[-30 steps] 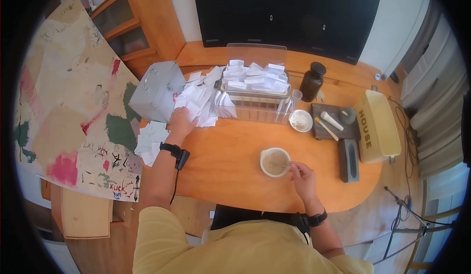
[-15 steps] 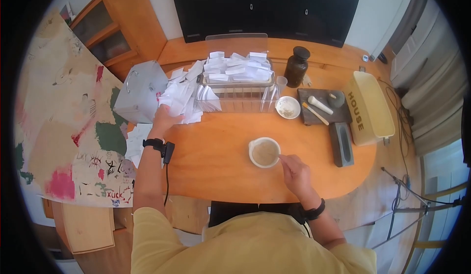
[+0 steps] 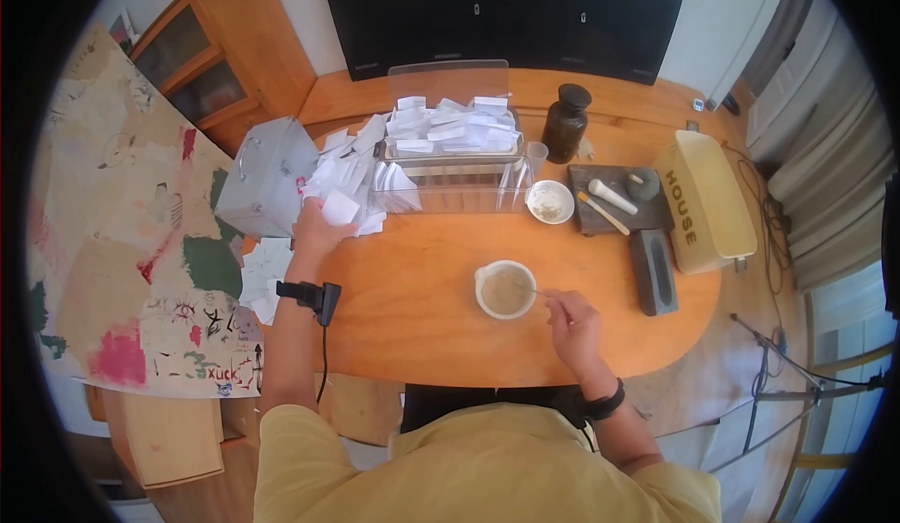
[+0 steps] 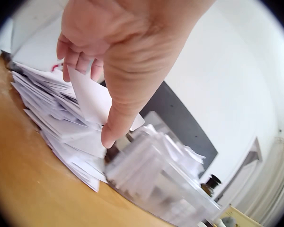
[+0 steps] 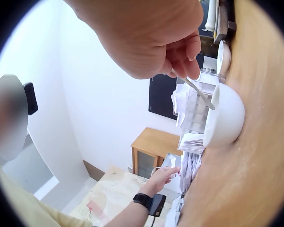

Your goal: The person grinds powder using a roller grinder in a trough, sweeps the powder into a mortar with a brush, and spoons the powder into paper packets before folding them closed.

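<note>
My left hand (image 3: 321, 228) holds a white paper packet (image 3: 339, 208) at the pile of white packets (image 3: 373, 135); in the left wrist view the packet (image 4: 91, 97) lies between the fingers and thumb. My right hand (image 3: 574, 324) pinches a thin metal spatula (image 3: 532, 289) over the right rim of a white mortar (image 3: 481, 303) with light brown powder (image 3: 507, 291) inside. In the right wrist view the spatula's (image 5: 199, 91) flat tip is at the mouth of the white bowl (image 5: 229, 116).
A grey metal case (image 3: 267, 176) stands left of the packets, a clear divided box (image 3: 450, 200) behind the mortar. To the right are a small white dish (image 3: 550, 215), brown jar (image 3: 565, 125), dark board (image 3: 597, 227), grey trough (image 3: 653, 275) and yellow HOUSE bin (image 3: 714, 206).
A packet now stands out in my left hand, raised from the pile. My right hand has shifted slightly at the mortar's rim, the spatula showing more. The head view has turned rightward.
</note>
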Demonstrator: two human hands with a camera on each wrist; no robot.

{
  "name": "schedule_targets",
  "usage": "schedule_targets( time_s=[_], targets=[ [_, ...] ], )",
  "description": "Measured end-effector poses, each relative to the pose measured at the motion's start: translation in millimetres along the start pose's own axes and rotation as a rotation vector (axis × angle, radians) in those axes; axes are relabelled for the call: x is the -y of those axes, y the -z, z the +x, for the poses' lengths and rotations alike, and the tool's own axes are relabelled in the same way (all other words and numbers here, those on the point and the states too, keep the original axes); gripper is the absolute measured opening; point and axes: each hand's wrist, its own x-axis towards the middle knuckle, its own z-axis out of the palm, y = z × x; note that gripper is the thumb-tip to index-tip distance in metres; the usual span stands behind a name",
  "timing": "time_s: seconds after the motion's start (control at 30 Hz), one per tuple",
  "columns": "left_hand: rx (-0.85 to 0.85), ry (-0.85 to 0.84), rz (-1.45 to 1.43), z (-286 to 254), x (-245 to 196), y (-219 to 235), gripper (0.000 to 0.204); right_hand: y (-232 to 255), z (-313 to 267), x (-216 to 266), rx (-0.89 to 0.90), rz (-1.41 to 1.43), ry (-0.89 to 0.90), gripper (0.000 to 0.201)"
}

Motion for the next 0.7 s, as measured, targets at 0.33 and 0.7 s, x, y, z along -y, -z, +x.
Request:
schedule_targets(
  time_s=[0.33,0.7],
  targets=[
    [0.061,-0.636,0.001,-134,-130,-27,0.077,-8,25,29,0.022,0.681,-0.466,0.018],
    [0.024,-0.753,-0.061,-164,-145,-42,0.072,-7,21,17,-0.064,0.502,-0.401,0.018]
  ],
)
